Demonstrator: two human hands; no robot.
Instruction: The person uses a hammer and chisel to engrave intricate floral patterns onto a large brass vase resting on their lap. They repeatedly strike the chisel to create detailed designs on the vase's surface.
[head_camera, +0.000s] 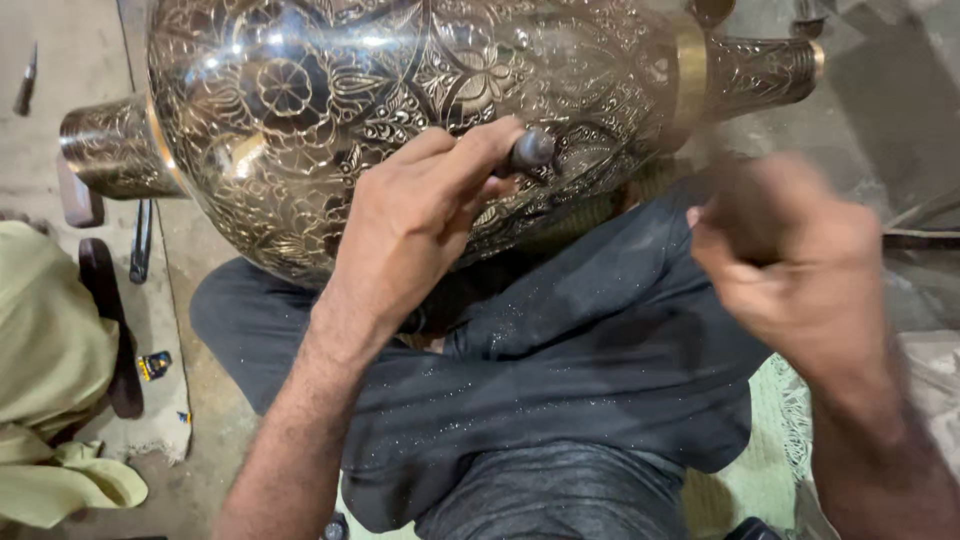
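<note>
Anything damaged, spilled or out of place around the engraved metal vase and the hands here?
Nothing stands out. The large engraved vase lies on its side across the person's lap, its pattern intact, with no dent showing. The left hand presses a dark-tipped tool against it. The right hand is motion-blurred. Fine glittering specks dust the dark trousers.

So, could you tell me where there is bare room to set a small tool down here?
Bare floor shows at upper left, above the vase's neck, and at upper right past its other end. The lap is crowded: left hand with punch, blurred right hand.
</note>
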